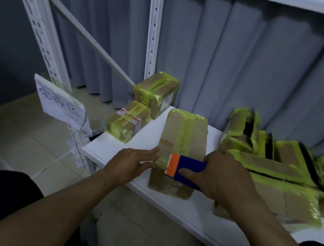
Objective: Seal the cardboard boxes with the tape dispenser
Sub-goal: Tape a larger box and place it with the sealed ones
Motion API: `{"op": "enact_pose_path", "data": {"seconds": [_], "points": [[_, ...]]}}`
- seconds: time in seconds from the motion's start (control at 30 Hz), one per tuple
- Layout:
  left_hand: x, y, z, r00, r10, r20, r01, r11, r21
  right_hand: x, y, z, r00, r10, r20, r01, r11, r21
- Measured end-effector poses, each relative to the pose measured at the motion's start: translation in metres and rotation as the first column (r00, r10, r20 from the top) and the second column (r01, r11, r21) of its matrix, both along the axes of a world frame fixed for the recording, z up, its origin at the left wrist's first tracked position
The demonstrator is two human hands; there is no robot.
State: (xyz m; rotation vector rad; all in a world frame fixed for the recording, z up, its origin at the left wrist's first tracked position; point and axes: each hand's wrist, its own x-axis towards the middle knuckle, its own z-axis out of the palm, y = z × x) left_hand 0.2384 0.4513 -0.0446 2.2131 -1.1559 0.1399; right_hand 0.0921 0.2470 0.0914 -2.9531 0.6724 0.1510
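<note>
1. From my remote seat, the blue, orange-tipped tape dispenser lies across the near part of a long cardboard box, at the centre of my view.
2. The right hand grips the dispenser, thumb along its near side.
3. The left hand, fingers straight, presses the box's left edge at 9 o'clock of the dispenser.
4. The box, striped with yellow-green tape, rests on a white shelf.
5. Two smaller taped boxes sit at 11 o'clock of it; a heap of boxes crowds 3 o'clock.
6. A handwritten paper sign hangs at 9 o'clock; a grey curtain fills 12.
</note>
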Motion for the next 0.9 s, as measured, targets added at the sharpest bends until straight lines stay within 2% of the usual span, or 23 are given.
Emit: {"op": "enact_pose_path", "data": {"seconds": [0.17, 0.33, 0.43, 0.53, 0.8, 0.9], "points": [[-0.01, -0.001, 0.003, 0.998, -0.013, -0.054, 0.011, 1.0, -0.02, -0.005, -0.009, -0.005, 1.0, -0.017, -0.025, 0.016, 0.999, -0.034], [-0.02, 0.003, 0.002, 0.999, -0.012, -0.041, 0.011, 0.999, -0.039, 0.002, -0.009, -0.012, 0.999, 0.018, -0.04, -0.019, 0.999, -0.034], [-0.023, 0.001, 0.006, 0.999, -0.038, 0.003, 0.038, 0.999, 0.038, 0.004, -0.012, -0.011, 0.999, 0.029, -0.044, -0.03, 1.0, -0.01], [-0.026, -0.005, 0.017, 0.997, 0.013, 0.071, -0.026, 0.982, 0.186, 0.006, -0.016, -0.012, 0.998, 0.044, -0.044, -0.044, 0.999, -0.001], [-0.023, -0.021, 0.017, 0.987, 0.049, 0.15, -0.085, 0.966, 0.243, 0.006, -0.021, -0.017, 0.998, 0.058, -0.039, -0.058, 0.998, 0.001], [-0.024, -0.023, 0.021, 0.986, 0.083, 0.144, -0.117, 0.962, 0.247, 0.003, -0.019, -0.019, 0.998, 0.05, -0.028, -0.048, 0.998, 0.049]]}}
